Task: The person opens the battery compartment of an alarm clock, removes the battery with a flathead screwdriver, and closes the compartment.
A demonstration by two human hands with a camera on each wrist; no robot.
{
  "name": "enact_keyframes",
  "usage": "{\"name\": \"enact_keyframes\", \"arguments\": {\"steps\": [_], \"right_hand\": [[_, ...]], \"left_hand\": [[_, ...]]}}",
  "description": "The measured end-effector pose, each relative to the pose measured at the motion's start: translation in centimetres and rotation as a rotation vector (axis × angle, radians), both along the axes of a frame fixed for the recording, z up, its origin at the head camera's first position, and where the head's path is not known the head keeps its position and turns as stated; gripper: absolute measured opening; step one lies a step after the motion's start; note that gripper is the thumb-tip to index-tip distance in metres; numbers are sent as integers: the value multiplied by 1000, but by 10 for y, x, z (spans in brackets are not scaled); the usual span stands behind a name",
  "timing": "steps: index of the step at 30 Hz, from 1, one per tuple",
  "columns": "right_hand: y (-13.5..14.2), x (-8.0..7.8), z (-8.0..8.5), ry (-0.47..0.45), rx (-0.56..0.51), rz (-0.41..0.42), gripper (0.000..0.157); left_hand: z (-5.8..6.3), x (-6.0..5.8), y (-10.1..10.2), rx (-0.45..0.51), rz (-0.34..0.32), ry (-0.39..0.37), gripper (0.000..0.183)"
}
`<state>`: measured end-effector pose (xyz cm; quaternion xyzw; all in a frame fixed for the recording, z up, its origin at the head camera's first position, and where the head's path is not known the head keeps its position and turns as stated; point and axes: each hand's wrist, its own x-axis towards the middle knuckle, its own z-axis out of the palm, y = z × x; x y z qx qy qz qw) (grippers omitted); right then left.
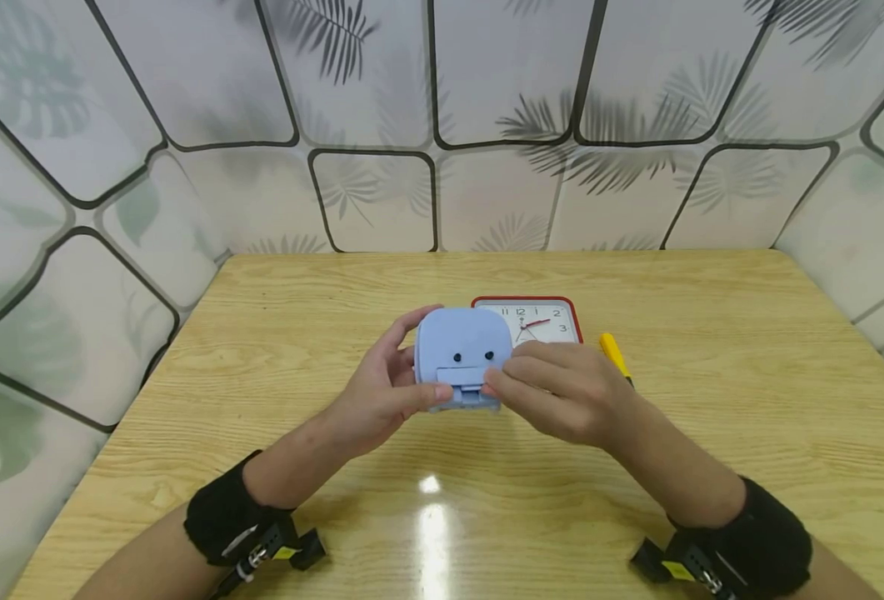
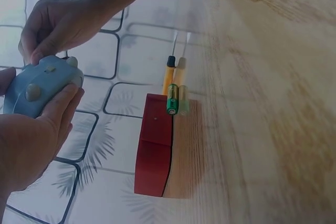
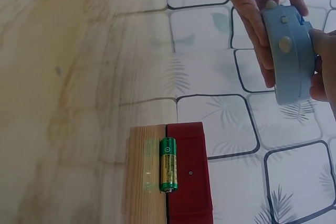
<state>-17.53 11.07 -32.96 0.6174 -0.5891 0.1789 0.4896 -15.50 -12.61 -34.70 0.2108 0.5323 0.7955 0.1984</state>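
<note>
A light blue rounded plastic case [image 1: 456, 329] is held above the table, its side with two black round dots and a rectangular panel [image 1: 460, 377] facing up. My left hand [image 1: 382, 383] grips it from the left, thumb on the near edge and fingers behind. At its right side my right hand [image 1: 572, 392] has curled fingers, the fingertips pinching at the right end of the panel. Pale rounded knobs [image 3: 285, 44] stick out of the case's edge in the right wrist view. What lies under the right fingertips is hidden.
Behind the hands a square white clock [image 1: 531, 321] with a red frame lies face up on the wooden table [image 1: 322, 292]. To its right is a yellow-handled screwdriver [image 1: 614, 354]. A green battery [image 3: 168, 163] is beside the clock in the wrist views. A patterned wall stands behind.
</note>
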Motion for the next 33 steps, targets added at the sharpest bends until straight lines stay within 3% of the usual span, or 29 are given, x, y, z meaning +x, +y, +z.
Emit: {"name": "enact_keyframes", "arguments": {"steps": [6, 12, 19, 21, 25, 29, 31, 33], "right_hand": [[1, 1, 1, -127, 26, -1, 16], [2, 2, -6, -374, 9, -59, 28], [2, 7, -9, -883, -62, -154, 37], [2, 8, -9, -949, -73, -167, 41], [2, 8, -10, -982, -98, -117, 35], [1, 9, -8, -1116, -147, -68, 41], [1, 8, -8, -1064, -142, -69, 39], [2, 6, -8, -885, -99, -96, 29]], "left_hand": [[1, 1, -1, -2, 10, -1, 88], [0, 0, -1, -16, 16, 27, 86], [0, 0, -3, -27, 11, 61, 89], [0, 0, -3, -25, 10, 66, 89], [0, -1, -3, -22, 13, 82, 90], [1, -1, -3, -26, 23, 89, 93], [1, 0, -2, -32, 31, 89, 94], [2, 0, -2, -35, 41, 92, 94]]}}
